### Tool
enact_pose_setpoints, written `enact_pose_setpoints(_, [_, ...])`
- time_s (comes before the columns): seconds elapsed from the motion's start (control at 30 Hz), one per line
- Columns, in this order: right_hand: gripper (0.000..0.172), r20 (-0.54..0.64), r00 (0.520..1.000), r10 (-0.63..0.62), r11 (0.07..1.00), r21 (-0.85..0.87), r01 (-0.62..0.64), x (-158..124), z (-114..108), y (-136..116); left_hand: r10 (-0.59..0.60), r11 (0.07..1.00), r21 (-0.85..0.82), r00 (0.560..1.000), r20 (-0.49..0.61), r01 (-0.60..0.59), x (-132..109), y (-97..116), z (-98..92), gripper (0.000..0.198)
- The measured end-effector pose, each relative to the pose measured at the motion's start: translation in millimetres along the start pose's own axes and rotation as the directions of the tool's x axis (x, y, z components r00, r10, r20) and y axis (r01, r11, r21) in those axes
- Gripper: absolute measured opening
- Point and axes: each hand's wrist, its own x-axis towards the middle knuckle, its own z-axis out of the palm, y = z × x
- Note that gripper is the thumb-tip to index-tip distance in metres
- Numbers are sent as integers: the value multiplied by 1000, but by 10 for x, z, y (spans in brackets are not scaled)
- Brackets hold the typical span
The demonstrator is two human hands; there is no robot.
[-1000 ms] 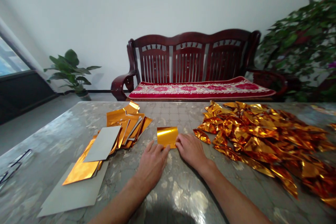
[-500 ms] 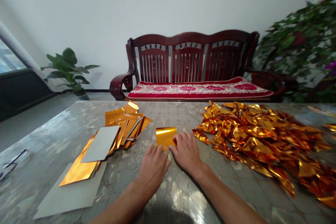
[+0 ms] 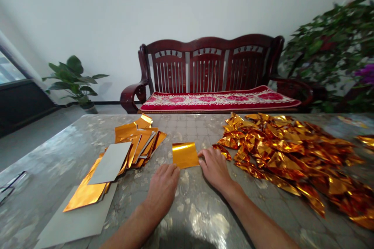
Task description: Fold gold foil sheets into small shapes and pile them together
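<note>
- The square (image 3: 185, 155) is a piece of gold foil lying flat on the table (image 3: 187, 218), and it serves as the landmark here.
- The left hand (image 3: 162, 186) lies palm down just below the square, near its lower-left corner. Its fingers are together and nearly flat, holding nothing; I cannot tell whether they touch the foil.
- The right hand (image 3: 214, 168) lies palm down just right of the square. Its fingers are close together and lightly curled, with the fingertips (image 3: 202, 155) against the right edge; they rest there without pinching or lifting it.
- The strips (image 3: 140, 140), flat gold foil in an overlapping heap, lie left of the square and just apart from it.
- The card (image 3: 110, 162), pale grey, sits further left on a gold sheet (image 3: 84, 196), which lies on a larger grey board (image 3: 73, 221).
- The pile (image 3: 280, 151) of folded, crumpled gold foil spreads right of the square, with one piece (image 3: 222, 151) near the right hand.
- The sofa (image 3: 204, 70), dark wood with a red cushion (image 3: 219, 101), stands beyond the square, past the table's far edge, between two leafy plants (image 3: 71, 81) (image 3: 330, 42).
</note>
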Motion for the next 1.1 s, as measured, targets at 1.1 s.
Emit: enact_pose_setpoints(1.1, [53, -16, 1000, 17, 923, 385, -9, 1, -2, -110, 32, 940, -340, 999, -17, -36, 108, 109, 59, 25])
